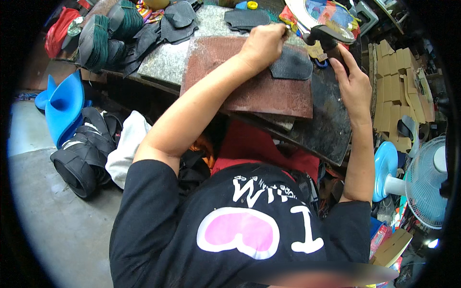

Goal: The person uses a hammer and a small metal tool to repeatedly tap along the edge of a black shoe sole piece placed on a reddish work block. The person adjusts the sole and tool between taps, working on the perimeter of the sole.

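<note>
My left hand point(264, 47) is closed above the far edge of a worn reddish-brown board point(211, 62). Whatever its fingertips pinch is too small or hidden to name. Just right of that hand, a black leather shoe piece point(291, 65) lies flat on the board. My right hand point(354, 84) grips the handle of a dark hammer point(328, 36) with a curved head, raised at the right of the board. Another black leather piece point(246, 19) rests beyond the board on the grey stone slab point(209, 24).
Bundled dark soles point(93, 45) and stacked black pieces point(177, 24) occupy the bench's left. A colourful mesh basket point(331, 14) stands at the far right. Cardboard boxes point(396, 81) and a fan point(427, 180) are right of me. Black rolled material point(81, 163) sits on the left floor.
</note>
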A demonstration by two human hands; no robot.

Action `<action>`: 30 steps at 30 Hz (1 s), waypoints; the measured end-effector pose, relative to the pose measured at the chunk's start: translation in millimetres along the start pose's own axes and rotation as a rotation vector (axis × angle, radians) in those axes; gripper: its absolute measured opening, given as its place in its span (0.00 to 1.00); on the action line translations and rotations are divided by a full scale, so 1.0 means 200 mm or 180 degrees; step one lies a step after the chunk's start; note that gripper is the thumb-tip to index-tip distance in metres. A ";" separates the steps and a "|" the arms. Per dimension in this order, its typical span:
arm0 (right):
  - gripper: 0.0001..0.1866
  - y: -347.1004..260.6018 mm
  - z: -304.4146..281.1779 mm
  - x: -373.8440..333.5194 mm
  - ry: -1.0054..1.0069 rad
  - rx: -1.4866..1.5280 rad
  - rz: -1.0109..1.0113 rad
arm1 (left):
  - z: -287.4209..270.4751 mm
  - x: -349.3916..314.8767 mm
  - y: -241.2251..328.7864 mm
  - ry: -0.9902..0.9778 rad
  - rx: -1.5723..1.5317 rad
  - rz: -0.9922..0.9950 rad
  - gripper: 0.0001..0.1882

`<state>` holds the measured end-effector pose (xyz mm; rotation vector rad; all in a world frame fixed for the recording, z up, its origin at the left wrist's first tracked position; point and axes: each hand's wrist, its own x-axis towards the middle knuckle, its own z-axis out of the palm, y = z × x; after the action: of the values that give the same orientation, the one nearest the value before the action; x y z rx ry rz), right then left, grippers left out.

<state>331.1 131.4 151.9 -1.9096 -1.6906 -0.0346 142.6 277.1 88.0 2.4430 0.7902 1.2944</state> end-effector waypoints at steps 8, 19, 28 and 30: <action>0.22 -0.05 0.10 -0.05 -0.0249 -0.0695 0.0122 | 0.01 0.00 -0.10 0.0532 -0.3029 -0.2287 0.09; 0.22 0.09 0.14 -0.05 -0.0242 -0.0336 0.0234 | 0.02 -0.01 -0.07 0.0093 -0.1835 -0.1639 0.09; 0.17 -0.29 -0.37 0.08 0.1794 0.2102 -0.0657 | 0.01 0.03 -0.01 0.0041 -0.0018 0.0195 0.08; 0.17 -0.28 -0.29 0.06 0.1305 0.1719 -0.0124 | 0.02 0.04 0.03 -0.0040 0.0037 0.0244 0.04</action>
<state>303.2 119.3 226.1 -1.3573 -1.2946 0.0145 151.7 277.4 93.9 2.5108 0.7093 1.3032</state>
